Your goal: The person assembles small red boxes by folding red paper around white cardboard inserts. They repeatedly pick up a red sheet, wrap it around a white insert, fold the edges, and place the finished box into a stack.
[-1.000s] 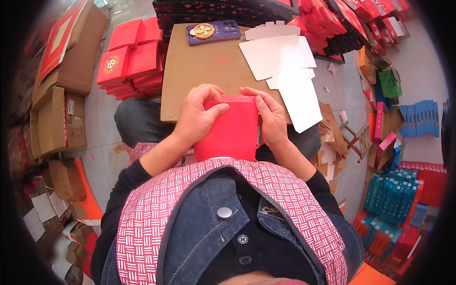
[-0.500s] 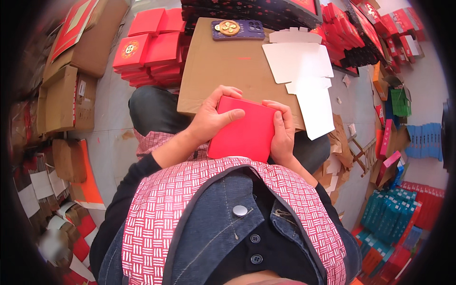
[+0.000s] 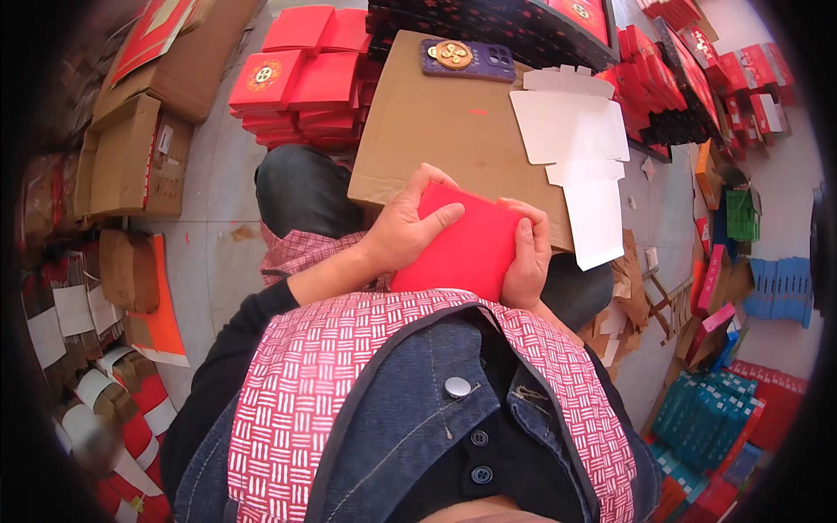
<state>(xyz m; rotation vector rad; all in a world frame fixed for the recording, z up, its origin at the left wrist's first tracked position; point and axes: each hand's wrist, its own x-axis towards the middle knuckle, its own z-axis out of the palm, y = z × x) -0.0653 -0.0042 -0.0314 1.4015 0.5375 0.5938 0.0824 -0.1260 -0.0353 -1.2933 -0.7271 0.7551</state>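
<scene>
Close to my body, I hold a red box (image 3: 466, 248), square and plain on the side facing me. On its left edge, my left hand (image 3: 410, 225) grips it with the thumb lying across the top face. My right hand (image 3: 528, 257) clasps the right edge, thumb bent near the far right corner. The fingers beneath are hidden, and so is most of the box's underside. Just beyond my hands, a brown cardboard surface (image 3: 427, 131) carries a white unfolded box blank (image 3: 571, 131) on its right side. At its far edge lies a purple phone case (image 3: 497, 63) with a gold round ornament.
Stacks of red boxes (image 3: 323, 78) stand beyond my left knee. Black patterned trays (image 3: 488, 30) are at the far side. Brown cartons (image 3: 122, 166) line the left. To the right are a green basket (image 3: 743, 213), blue packets (image 3: 779, 289) and teal packets (image 3: 706, 410).
The whole view has shifted, so everything appears slightly further right. Both hands keep the same hold on the red box, which appears a little more tilted.
</scene>
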